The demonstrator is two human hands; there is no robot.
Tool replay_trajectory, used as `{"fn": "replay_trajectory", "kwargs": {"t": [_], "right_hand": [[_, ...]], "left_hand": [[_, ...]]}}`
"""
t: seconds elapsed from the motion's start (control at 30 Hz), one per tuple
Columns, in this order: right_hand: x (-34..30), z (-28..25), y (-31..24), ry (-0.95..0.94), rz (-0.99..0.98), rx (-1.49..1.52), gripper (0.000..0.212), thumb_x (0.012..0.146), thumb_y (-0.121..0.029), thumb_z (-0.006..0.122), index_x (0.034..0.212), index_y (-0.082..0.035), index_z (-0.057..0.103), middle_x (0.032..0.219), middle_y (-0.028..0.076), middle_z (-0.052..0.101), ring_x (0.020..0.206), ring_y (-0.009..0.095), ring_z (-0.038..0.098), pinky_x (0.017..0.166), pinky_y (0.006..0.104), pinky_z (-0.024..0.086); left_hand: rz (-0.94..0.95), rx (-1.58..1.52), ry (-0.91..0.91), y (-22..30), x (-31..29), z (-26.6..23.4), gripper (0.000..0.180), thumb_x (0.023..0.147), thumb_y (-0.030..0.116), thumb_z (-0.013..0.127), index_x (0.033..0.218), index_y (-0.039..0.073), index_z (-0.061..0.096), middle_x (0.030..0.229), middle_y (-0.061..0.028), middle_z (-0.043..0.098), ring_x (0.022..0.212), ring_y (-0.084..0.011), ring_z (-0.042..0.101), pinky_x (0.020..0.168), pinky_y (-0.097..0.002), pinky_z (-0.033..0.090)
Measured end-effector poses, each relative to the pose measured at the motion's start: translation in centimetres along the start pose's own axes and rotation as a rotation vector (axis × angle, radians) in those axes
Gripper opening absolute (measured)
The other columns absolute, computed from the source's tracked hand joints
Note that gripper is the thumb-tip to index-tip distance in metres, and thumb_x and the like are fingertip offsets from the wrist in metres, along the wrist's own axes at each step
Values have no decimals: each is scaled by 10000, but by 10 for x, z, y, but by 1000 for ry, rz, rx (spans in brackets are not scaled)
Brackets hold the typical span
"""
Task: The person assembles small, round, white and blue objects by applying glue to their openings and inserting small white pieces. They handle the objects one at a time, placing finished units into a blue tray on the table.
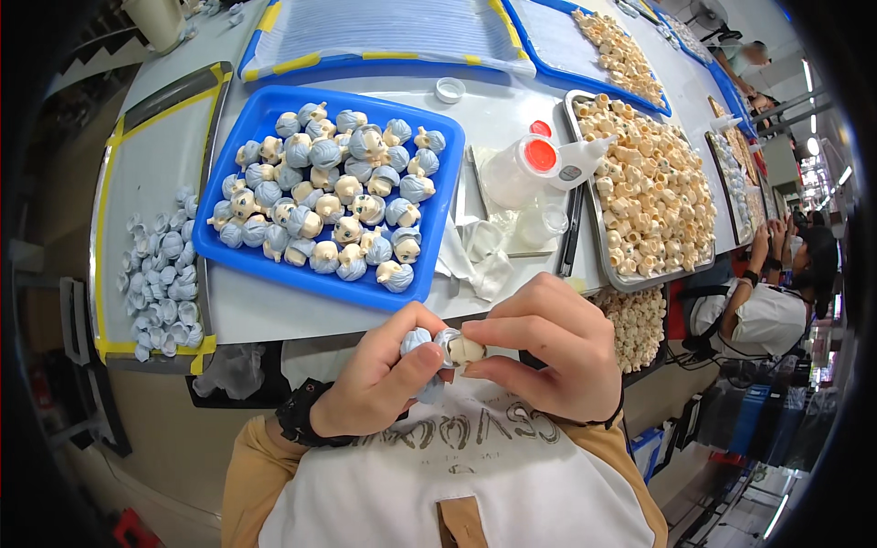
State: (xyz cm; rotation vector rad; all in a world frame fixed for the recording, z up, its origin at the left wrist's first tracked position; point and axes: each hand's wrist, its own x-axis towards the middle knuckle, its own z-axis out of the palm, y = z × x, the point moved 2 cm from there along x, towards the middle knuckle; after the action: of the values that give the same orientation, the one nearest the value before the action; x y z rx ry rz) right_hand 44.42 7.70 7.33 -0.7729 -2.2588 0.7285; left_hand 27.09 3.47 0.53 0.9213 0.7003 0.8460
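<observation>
Just beyond my lap, both hands meet in front of the table edge. My left hand [370,388] is closed around light-blue doll hair pieces [416,341], one of them showing below its fingers. In the pinch of my right hand [562,333] is a small cream doll head [468,350], which touches a blue piece at the left fingers. Whether the two are joined I cannot tell. Ahead of my hands stands a blue tray [449,196] of doll heads [347,228], many with blue hair on them.
Loose blue hair pieces [164,292] lie in a yellow-taped tray [108,201] at left. A metal tray [662,278] heaped with cream heads [649,192] is at right. Between stand a white jar [512,178], a squeeze bottle [577,164] and crumpled tissue [491,274]. Co-workers [763,310] sit far right.
</observation>
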Motion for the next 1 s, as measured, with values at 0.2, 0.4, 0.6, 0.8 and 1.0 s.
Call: {"fn": "replay_trajectory", "kwargs": {"t": [0.2, 0.4, 0.6, 0.8, 1.0], "right_hand": [[2, 1, -3, -54, -143, -174, 314, 667, -111, 723, 947, -3, 631, 792, 53, 565, 652, 198, 508, 547, 300, 416], [5, 20, -6, 97, -201, -46, 474, 642, -205, 727, 1039, 27, 612, 921, 83, 593, 722, 234, 529, 659, 321, 456], [9, 40, 2, 220, -176, -105, 489, 607, -219, 745, 1012, 14, 602, 922, 104, 605, 813, 274, 590, 676, 340, 458], [7, 34, 9, 147, -183, -192, 419, 645, -275, 720, 955, -16, 613, 846, 73, 609, 725, 231, 576, 650, 316, 413], [12, 30, 12, 127, -205, -241, 466, 661, -365, 710, 969, -29, 614, 845, 58, 602, 722, 225, 552, 656, 323, 399]], "left_hand": [[66, 94, 11, 1, 2, 3, 360, 935, 393, 466, 1016, 43, 454, 755, -12, 557, 549, 0, 417, 465, -167, 317], [93, -79, 49, 2, -4, 0, 468, 906, 490, 464, 1007, 33, 453, 733, -6, 530, 517, -5, 426, 420, -160, 298], [151, -75, 80, -2, -1, 1, 422, 934, 413, 457, 1107, 28, 451, 741, 26, 518, 510, 17, 405, 400, -153, 304], [9, -114, 69, -4, -1, 0, 464, 938, 422, 441, 1176, 23, 438, 761, 10, 539, 498, 4, 417, 392, -144, 315], [-49, -154, -13, 3, 2, -4, 477, 950, 436, 399, 1185, 23, 437, 763, -18, 557, 516, -15, 437, 387, -156, 322]]}}
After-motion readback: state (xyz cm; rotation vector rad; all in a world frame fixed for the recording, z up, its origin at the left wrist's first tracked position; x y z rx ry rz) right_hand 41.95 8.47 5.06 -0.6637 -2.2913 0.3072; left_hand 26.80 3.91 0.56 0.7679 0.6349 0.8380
